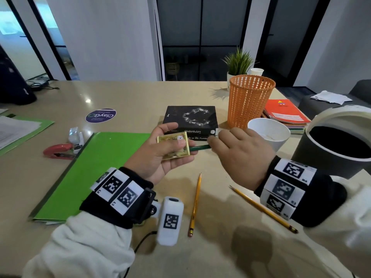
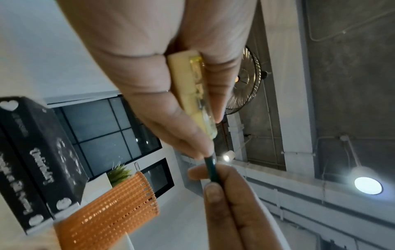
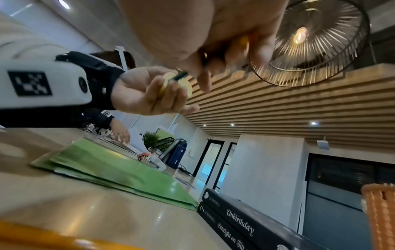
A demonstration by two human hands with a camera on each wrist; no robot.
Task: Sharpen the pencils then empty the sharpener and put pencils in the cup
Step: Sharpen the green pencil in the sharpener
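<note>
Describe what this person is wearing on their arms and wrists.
Both arms wear loose cream-white sleeves. Each wrist carries a black band covered with white patches printed with square black-and-white marker codes. A white, rounded camera unit with its own marker hangs from the left band, a black cable trailing from it. The left hand and right hand are bare, without gloves.

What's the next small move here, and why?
Probably twist the green pencil in the sharpener: the right hand pinches the pencil, its tip sits in the sharpener gripped by the left hand, and two yellow pencils lie waiting.
</note>
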